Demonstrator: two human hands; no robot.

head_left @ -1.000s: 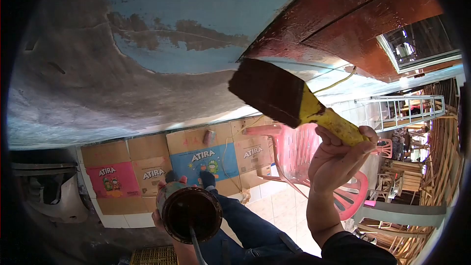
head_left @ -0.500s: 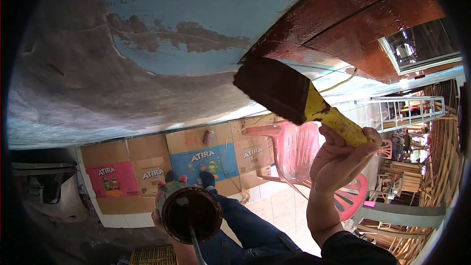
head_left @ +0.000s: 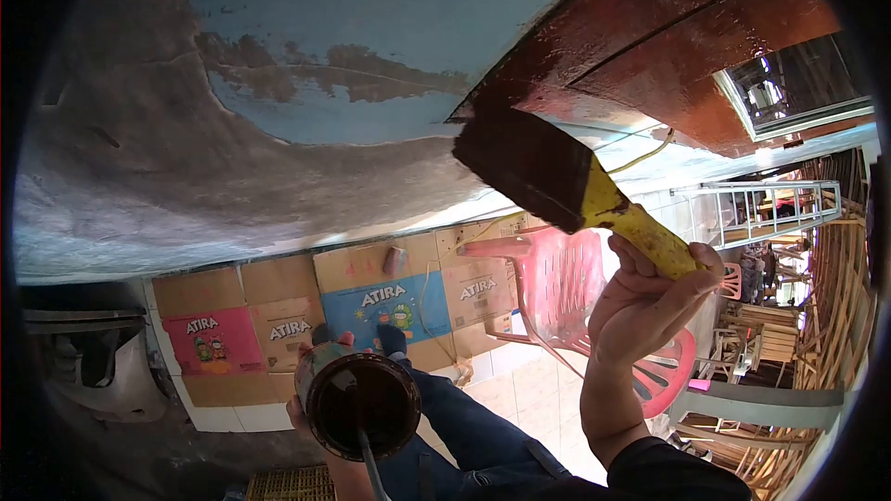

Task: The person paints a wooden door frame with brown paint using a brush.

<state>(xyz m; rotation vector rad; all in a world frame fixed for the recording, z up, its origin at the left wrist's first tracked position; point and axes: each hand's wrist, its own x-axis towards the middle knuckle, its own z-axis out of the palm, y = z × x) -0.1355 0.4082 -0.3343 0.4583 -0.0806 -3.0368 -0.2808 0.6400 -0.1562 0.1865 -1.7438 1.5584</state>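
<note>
My right hand is closed round the yellow handle of a wide paintbrush. Dark brown paint coats the brush head, whose far corner overlaps the lower corner of the glossy red-brown wooden panel in this view. Low in front of my body, my left hand grips a round paint can from its side, fingertips showing at the far rim. Dark paint sits inside it, and a thin grey rod leans out over the near rim.
Beside the panel runs a wall with blue paint and bare grey patches. Flattened cardboard covers the floor along it. A pink plastic chair stands close by my right arm. Farther right are a metal ladder and stacked wood strips.
The brush head has shifted slightly right and down along the panel's lower corner, still in my right hand. My left hand and the can have stayed nearly in place.
</note>
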